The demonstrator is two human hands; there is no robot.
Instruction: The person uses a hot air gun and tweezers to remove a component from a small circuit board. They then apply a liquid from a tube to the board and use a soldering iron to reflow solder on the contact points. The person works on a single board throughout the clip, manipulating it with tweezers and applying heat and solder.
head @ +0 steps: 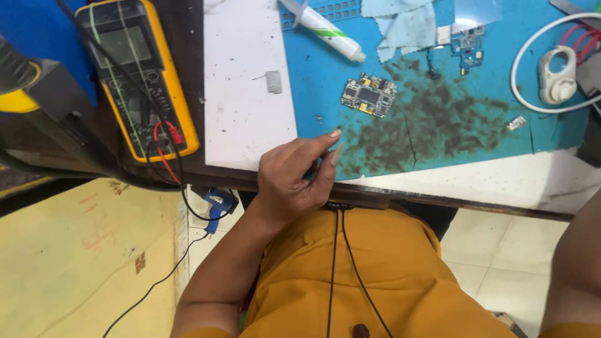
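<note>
Head view looks straight down on the left hand (pixel 294 181), which rests at the near edge of the white desk (pixel 244 119) with its fingers loosely curled and nothing in them; thumb and forefinger tips lie on the lower edge of the blue work mat with dark smudges (pixel 438 119). From that hand, at about one o'clock and near but not touching, a small bare circuit board with gold and black parts (pixel 369 95) lies flat on the mat. Farther on at twelve o'clock, a white tube with a green stripe (pixel 325 29) lies slanted across the mat's top edge. At eleven o'clock a little grey metal plate (pixel 273 81) sits on the bare white desk surface. At ten o'clock, well apart, a yellow-cased multimeter with red and black leads (pixel 141 75) lies on the dark strip beside the desk. Out at two o'clock are pale blue cloths (pixel 400 25), a second small blue circuit board (pixel 466 50), and beyond them a white round device ringed by a white cable (pixel 557 75). Only the right forearm (pixel 579 269) shows at the picture's right edge; its hand is out of sight. Two thin black wires (pixel 341 269) run down the orange garment (pixel 375 275).
</note>
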